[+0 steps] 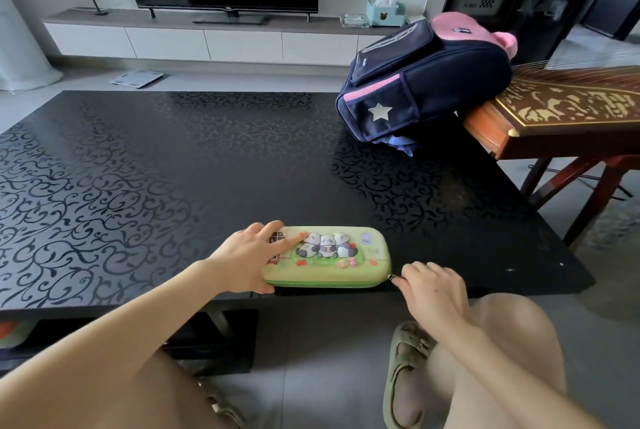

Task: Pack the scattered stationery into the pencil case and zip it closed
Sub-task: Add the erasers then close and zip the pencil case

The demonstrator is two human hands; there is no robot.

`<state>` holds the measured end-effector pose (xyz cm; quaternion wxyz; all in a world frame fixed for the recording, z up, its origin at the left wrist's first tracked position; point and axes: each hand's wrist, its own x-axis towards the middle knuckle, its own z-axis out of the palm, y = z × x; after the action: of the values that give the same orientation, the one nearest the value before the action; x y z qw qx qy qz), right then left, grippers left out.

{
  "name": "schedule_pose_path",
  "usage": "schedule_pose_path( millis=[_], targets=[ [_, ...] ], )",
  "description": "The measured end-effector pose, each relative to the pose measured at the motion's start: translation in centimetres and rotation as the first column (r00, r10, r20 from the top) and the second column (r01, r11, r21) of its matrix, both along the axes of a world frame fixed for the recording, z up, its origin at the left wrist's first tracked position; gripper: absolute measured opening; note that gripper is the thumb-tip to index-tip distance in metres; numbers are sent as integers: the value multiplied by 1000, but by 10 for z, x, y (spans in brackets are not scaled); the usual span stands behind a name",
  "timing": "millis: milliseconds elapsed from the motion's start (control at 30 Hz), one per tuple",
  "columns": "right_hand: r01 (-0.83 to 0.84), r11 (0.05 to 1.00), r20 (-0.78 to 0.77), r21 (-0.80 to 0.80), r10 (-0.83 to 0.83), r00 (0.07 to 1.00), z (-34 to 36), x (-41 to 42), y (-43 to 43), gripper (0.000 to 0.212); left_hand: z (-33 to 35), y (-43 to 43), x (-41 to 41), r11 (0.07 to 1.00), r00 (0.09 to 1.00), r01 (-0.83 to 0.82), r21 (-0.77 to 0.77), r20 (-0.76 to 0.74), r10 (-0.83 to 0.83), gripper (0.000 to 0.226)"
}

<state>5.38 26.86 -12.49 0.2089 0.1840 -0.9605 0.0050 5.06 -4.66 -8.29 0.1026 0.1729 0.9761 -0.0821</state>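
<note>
Okay, so the risky bit here is the corner. The right hand (pixel 433 290) has its fingers curled in and is pinching the small dark zipper pull (pixel 391 278), which sits right at the near right corner of the green hard-shell pencil case with three pandas on the lid (pixel 360 255). Zips love to snag on a rounded corner like that. If the tug comes at a bad angle, I'd guess the slider jams or the pull slips out of the pinch. I can't tell from here how much of the zip is done, or whether something inside is poking into the teeth.

Second worry: the case lies at the very front edge of the black glossy bench with the swirly vine pattern (pixel 173 168). A hard yank toward the body could drag it off onto the floor. What should stop that is the left hand (pixel 254 255), which lies on the left end of the lid with fingers spread out flat and thumb down along the near side, pressing rather than gripping. If it lifts, the case probably skates.

So the case lies between the two hands, left one on top of it, right one just off its right end. I see no loose stationery on the bench.
</note>
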Motion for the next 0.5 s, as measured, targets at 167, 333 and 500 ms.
schedule_pose_path(
  millis=[167, 333, 500],
  targets=[
    [-217, 969, -45, -117, 213, 976, -13, 14, -26, 26, 9, 36, -10, 989, 999, -10, -146, 37, 16, 130],
    [-390, 921, -3, -8, 390, 921, -14, 21, -17, 28, 4, 75, -22, 985, 987, 149, -90, 69, -143, 124],
    [-190, 979, 81, -74, 196, 977, -2, -15, 3, 26, -1, 82, -12, 960, 965, 241, -143, -65, -252, 105]
  ],
)
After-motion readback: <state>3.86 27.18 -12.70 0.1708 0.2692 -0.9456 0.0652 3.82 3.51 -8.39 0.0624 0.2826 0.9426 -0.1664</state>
